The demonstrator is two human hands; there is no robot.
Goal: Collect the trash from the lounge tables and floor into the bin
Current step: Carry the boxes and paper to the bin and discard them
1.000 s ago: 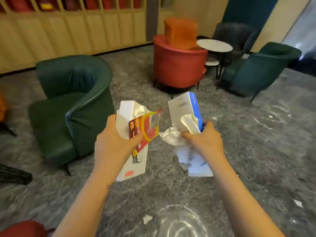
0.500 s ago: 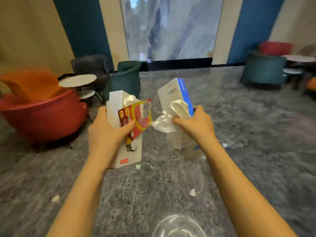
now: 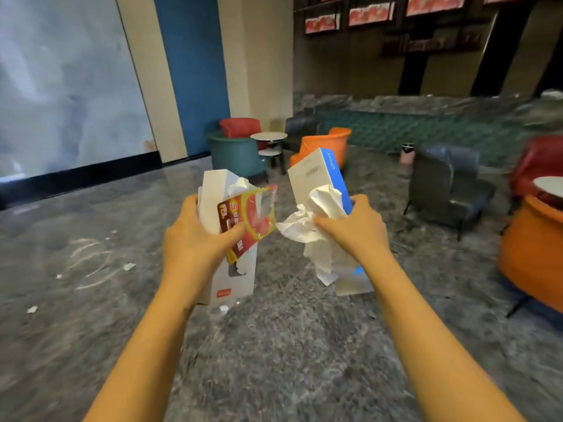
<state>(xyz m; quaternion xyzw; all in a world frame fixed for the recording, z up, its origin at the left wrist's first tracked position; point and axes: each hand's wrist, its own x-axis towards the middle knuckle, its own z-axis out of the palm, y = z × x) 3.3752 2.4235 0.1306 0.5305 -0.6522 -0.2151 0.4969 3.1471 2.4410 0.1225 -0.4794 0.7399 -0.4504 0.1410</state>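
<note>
I see my left hand [image 3: 195,248] gripping a white box [image 3: 227,278] with a red and yellow wrapper [image 3: 248,222] pinned against its front by the thumb. My right hand [image 3: 358,229] clasps a white and blue box [image 3: 316,178] together with crumpled tissue [image 3: 307,229], both boxes upright above the grey floor [image 3: 274,345]. Small paper scraps [image 3: 128,265] lie on the floor to the left, and a small pink bin [image 3: 407,153] stands beyond a dark armchair [image 3: 447,184].

The floor [image 3: 289,345] is grey and mottled like marble. Small white paper scraps lie on it: one [image 3: 129,266] to the left near pale scuff marks [image 3: 88,263], one [image 3: 31,309] further left, and one [image 3: 224,309] in the middle. Armchairs and round side tables [image 3: 268,136] stand on it further away.
</note>
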